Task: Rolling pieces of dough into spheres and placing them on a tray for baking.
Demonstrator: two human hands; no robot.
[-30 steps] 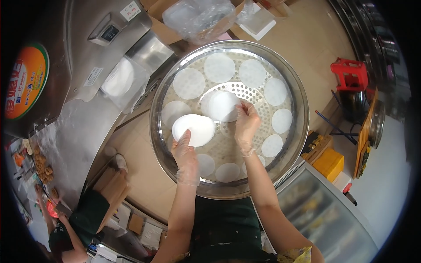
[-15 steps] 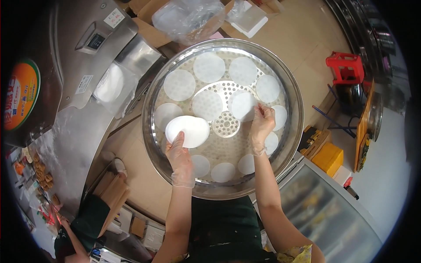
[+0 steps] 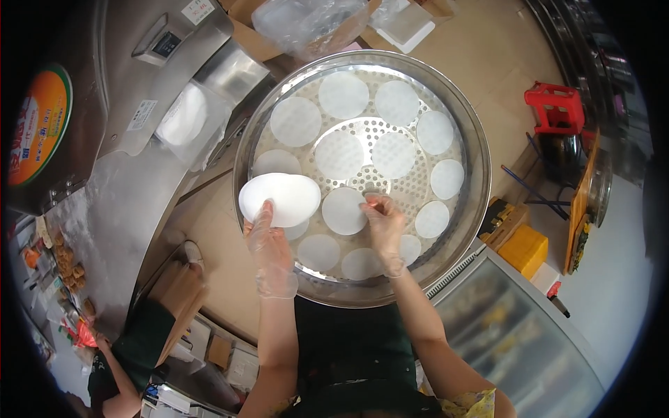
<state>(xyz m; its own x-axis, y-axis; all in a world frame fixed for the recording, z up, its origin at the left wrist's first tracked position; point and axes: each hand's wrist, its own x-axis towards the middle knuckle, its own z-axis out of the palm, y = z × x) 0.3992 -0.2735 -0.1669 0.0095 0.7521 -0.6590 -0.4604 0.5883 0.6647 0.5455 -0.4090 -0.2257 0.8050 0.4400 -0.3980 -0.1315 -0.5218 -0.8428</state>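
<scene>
In my gloved left hand (image 3: pixel 270 242) is a stack of white paper rounds (image 3: pixel 284 195), pinched with the thumb on top, over the left part of a large round steel steamer tray (image 3: pixel 478 149). My gloved right hand (image 3: pixel 383 226) pinches the right edge of a single paper round (image 3: pixel 339 211) just below the tray's centre. Several similar rounds (image 3: pixel 343 95) lie flat around the perforated bottom, with two more (image 3: pixel 394 155) in the upper middle.
A steel machine (image 3: pixel 125 49) and floury counter (image 3: pixel 118 216) stand left; a bagged white pile (image 3: pixel 181 115) rests beside them. A co-worker (image 3: pixel 111 376) works lower left. Cardboard boxes (image 3: pixel 244 24) are above, a red stool (image 3: pixel 554 108) and glass-topped cabinet (image 3: pixel 509 334) right.
My right hand has moved from the upper middle down and left to a spot below centre, leaving a round lying upper middle. My left hand has shifted slightly left with the stack.
</scene>
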